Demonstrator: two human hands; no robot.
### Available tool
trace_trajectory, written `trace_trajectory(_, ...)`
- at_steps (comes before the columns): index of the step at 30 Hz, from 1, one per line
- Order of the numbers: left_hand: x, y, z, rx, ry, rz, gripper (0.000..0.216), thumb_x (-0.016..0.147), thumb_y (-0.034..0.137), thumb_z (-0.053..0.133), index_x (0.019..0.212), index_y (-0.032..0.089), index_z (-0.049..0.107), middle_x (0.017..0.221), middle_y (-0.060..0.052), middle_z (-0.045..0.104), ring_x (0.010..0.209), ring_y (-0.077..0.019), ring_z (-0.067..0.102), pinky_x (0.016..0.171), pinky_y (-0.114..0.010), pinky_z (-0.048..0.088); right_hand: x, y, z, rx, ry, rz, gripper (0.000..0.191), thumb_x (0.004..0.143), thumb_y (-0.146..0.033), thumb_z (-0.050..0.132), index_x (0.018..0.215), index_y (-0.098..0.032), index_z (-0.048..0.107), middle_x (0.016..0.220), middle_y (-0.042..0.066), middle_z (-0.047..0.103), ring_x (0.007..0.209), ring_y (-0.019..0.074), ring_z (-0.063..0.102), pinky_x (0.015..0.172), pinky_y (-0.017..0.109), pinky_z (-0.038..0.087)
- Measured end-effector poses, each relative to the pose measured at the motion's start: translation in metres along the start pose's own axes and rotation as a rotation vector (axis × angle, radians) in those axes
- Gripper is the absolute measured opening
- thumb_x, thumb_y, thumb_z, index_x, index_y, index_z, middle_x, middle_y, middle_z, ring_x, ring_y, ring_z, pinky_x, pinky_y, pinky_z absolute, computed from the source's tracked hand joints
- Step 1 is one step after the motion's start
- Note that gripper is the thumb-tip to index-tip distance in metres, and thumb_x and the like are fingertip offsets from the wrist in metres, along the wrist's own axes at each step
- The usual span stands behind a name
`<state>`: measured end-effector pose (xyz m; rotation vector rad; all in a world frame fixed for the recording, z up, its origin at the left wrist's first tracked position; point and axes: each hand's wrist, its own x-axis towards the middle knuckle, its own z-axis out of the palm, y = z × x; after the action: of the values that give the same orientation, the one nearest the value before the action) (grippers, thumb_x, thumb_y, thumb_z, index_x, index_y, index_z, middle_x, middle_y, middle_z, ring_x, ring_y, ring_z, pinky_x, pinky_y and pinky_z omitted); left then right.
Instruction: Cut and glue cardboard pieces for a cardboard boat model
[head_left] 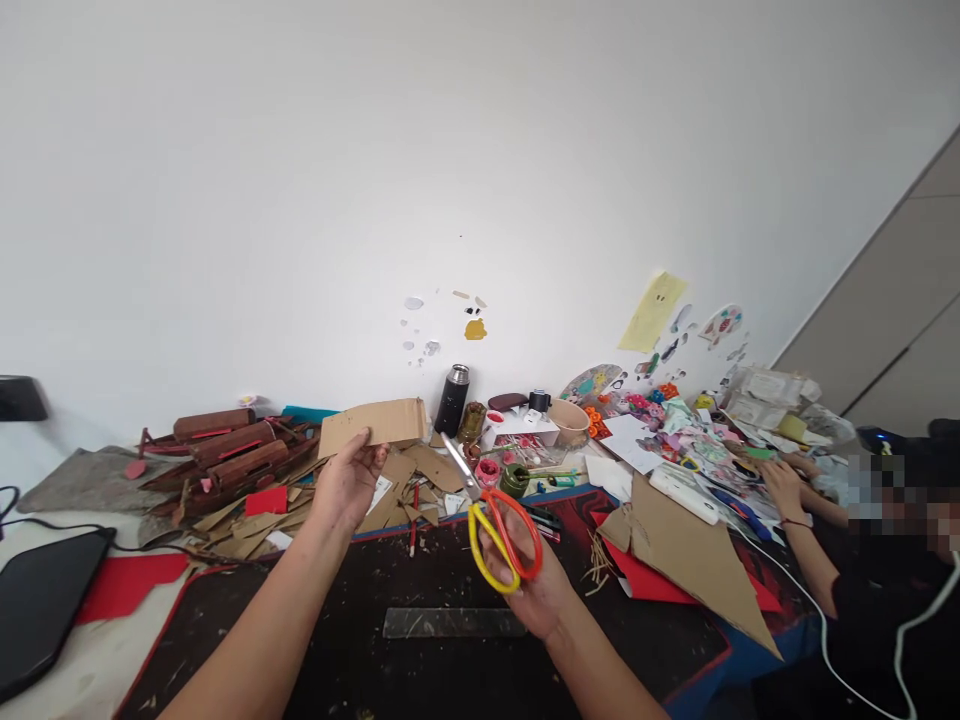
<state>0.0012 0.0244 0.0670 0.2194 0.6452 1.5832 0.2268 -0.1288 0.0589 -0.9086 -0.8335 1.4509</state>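
Head view: left of the frame's centre, the left grip [349, 482] pinches a cardboard piece [379, 424], long axis running sideways; to its lower right, the right grip [531, 572] holds scissors [474, 490] by the handles, blades angled up-left toward its right end.

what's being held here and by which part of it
Left grip: the cardboard piece, by its lower edge. Right grip: the scissors, by the looped handles.
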Motion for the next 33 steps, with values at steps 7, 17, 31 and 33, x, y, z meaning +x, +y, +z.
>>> trace_trajectory(7,-0.005,0.0,0.005,0.0,0.008,0.001,0.017,0.093,0.001,0.062,0.088,0.015,0.07,0.066,-0.001,0.07,0.056,-0.0106,0.069,0.055,-0.014,0.058,0.002,0.055,0.003,0.185,-0.058,0.255,0.064,0.065,-0.064,0.098,0.101,-0.018,0.072,0.061,-0.004,0.061,0.045,0.0103,0.055,0.039,0.017,0.034)
trace_trajectory(17,0.0,-0.006,0.0,0.008,0.045,0.001,0.017,0.094,0.001,0.062,0.087,0.013,0.07,0.067,-0.002,0.07,0.055,-0.0102,0.067,0.053,-0.014,0.057,0.001,0.085,-0.001,0.392,-0.107,0.433,0.054,0.098,-0.064,0.07,0.107,-0.011,0.076,0.069,0.004,0.072,0.044,0.015,0.067,0.033,0.018,0.029)
trace_trajectory(31,0.005,-0.011,-0.003,-0.004,0.066,0.019,0.017,0.093,0.0,0.063,0.084,0.014,0.07,0.068,-0.001,0.07,0.057,-0.0098,0.068,0.056,-0.015,0.057,0.016,0.075,0.005,0.345,-0.223,0.351,0.045,0.093,-0.047,0.064,0.118,-0.011,0.076,0.101,0.017,0.082,0.062,0.0208,0.074,0.049,0.025,0.05)
trace_trajectory(33,0.007,-0.011,-0.005,-0.002,0.064,0.021,0.017,0.092,0.0,0.064,0.084,0.014,0.07,0.068,-0.001,0.07,0.057,-0.0097,0.068,0.056,-0.015,0.057,0.018,0.073,0.006,0.334,-0.238,0.345,0.046,0.092,-0.046,0.066,0.122,-0.012,0.074,0.103,0.017,0.082,0.065,0.021,0.075,0.051,0.025,0.05)
